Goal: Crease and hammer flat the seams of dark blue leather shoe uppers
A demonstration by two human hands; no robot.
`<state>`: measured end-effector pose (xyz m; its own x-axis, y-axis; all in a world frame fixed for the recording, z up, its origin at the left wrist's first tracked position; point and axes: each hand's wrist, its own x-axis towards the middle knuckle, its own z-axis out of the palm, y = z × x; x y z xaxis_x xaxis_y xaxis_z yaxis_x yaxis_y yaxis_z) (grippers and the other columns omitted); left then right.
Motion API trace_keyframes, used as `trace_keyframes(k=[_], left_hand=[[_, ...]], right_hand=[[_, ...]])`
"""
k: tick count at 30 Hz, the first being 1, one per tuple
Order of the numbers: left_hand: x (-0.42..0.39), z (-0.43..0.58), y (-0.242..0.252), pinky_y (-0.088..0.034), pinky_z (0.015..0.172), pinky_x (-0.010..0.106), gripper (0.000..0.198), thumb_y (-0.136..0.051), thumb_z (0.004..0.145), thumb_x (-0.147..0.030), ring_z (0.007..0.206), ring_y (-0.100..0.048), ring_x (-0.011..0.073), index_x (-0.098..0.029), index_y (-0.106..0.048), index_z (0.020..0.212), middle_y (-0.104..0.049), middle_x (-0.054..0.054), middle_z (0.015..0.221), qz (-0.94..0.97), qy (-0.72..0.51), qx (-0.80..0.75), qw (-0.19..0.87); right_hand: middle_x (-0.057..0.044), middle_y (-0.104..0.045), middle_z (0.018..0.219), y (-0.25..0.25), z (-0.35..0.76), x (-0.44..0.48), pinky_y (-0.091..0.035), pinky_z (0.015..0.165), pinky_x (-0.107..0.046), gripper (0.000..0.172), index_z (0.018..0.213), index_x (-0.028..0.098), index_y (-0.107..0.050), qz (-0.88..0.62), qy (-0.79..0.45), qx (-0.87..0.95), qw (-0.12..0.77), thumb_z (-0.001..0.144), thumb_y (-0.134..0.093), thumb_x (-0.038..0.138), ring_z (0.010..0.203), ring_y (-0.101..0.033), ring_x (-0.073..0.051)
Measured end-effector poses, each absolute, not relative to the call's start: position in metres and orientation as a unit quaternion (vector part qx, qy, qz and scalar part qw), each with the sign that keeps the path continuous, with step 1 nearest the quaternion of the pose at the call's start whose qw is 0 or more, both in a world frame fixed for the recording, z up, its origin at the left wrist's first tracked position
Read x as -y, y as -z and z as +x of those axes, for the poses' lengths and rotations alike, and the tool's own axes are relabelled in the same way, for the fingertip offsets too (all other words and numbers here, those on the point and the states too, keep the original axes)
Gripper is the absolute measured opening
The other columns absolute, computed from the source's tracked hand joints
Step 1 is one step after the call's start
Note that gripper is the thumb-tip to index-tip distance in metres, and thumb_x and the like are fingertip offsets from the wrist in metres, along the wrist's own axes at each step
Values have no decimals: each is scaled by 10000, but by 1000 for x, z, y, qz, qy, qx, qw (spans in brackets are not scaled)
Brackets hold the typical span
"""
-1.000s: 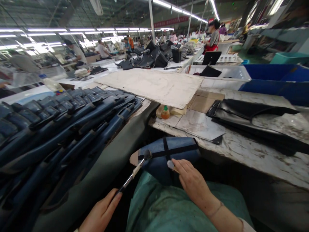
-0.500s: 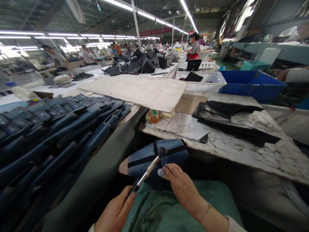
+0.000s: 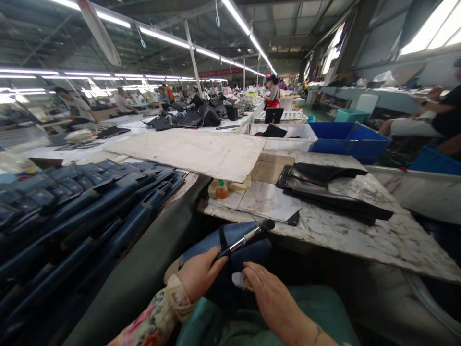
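Observation:
My left hand (image 3: 201, 273) is closed round the dark handle of a hammer (image 3: 242, 240). Its metal shaft has a pale wrap, and its round dark head is over the far right end of a blue leather bag piece (image 3: 207, 245). Black strips cross that piece, which sits in front of my lap, below the table edge. My right hand (image 3: 264, 290) is curled around a small whitish and tan thing (image 3: 238, 279) beside the blue piece; the fingers hide most of it. A green apron (image 3: 317, 305) covers my lap.
Many blue leather pieces (image 3: 90, 202) are stacked at left. On the marbled table (image 3: 345, 245) are black leather pieces (image 3: 324, 187), a small orange bottle (image 3: 221, 190) and a pale board (image 3: 194, 149). White (image 3: 298, 139) and blue bins (image 3: 345, 139) stand beyond. Another person (image 3: 444, 113) sits at far right.
My left hand has moved forward and up, carrying the hammer head rightward to the far end of the blue piece. My right hand stays about the same. The view has tilted up and turned right.

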<state>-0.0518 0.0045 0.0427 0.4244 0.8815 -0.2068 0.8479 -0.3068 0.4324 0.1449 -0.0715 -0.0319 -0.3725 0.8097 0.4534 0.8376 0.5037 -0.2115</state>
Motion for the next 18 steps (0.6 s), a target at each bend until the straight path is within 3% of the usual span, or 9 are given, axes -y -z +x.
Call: trace_keyframes(k=[4, 10, 18], left_hand=[[-62, -35, -58, -446, 674, 238, 329, -359, 902, -404, 770, -648, 181, -175, -580, 984, -680, 65, 848, 812, -96, -552, 166], [-156, -12, -85, -424, 803, 230, 390, -283, 922, -279, 966, -604, 186, -7, -518, 1074, -631, 132, 1031, 818, -138, -555, 61], [-172, -64, -66, -414, 904, 306, 390, -397, 839, -173, 1074, -556, 230, -34, -488, 1192, -592, 164, 1144, 783, -150, -603, 28]], right_hand=[[-79, -622, 931, 9, 179, 53, -524, 791, -287, 391, 1033, 162, -514, -557, -45, 779, 285, 736, -320, 0, 858, -607, -163], [-102, -609, 1028, -7, 206, 4, -493, 858, -343, 346, 1084, 157, -538, -607, -60, 725, 320, 798, -356, 85, 966, -585, -193], [-92, -656, 995, 1, 203, -12, -495, 815, -330, 299, 1051, 157, -591, -610, -144, 704, 334, 825, -395, 167, 913, -620, -203]])
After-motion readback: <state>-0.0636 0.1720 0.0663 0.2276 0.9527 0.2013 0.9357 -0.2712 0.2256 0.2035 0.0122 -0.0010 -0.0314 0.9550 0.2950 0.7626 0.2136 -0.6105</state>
